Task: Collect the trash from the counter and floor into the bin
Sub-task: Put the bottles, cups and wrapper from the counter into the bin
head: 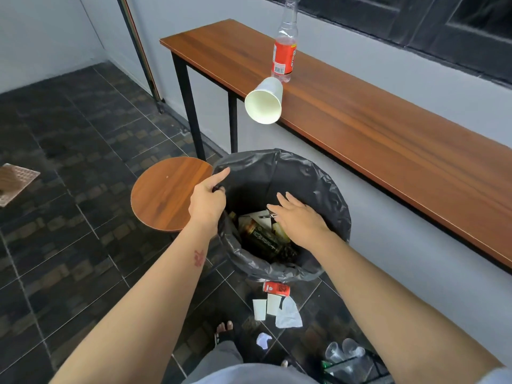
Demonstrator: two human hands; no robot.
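Note:
A bin lined with a black bag (313,178) stands on the floor below the wooden counter (388,139). My left hand (207,198) grips the bag's rim at the left. Over the bin's mouth my right hand (299,217) hovers with fingers spread and nothing in it. Inside lie a dark bottle (263,239) and paper scraps. A white paper cup (264,102) lies on its side at the counter's front edge, overhanging it. Behind the cup stands a clear bottle with a red label (285,48).
On the floor near my feet lie a red can (275,289), two flattened white cups (266,307), crumpled white wrappers (288,314) and clear plastic cups (343,353). A round wooden stool (166,192) stands left of the bin. A brown mat (13,181) lies far left.

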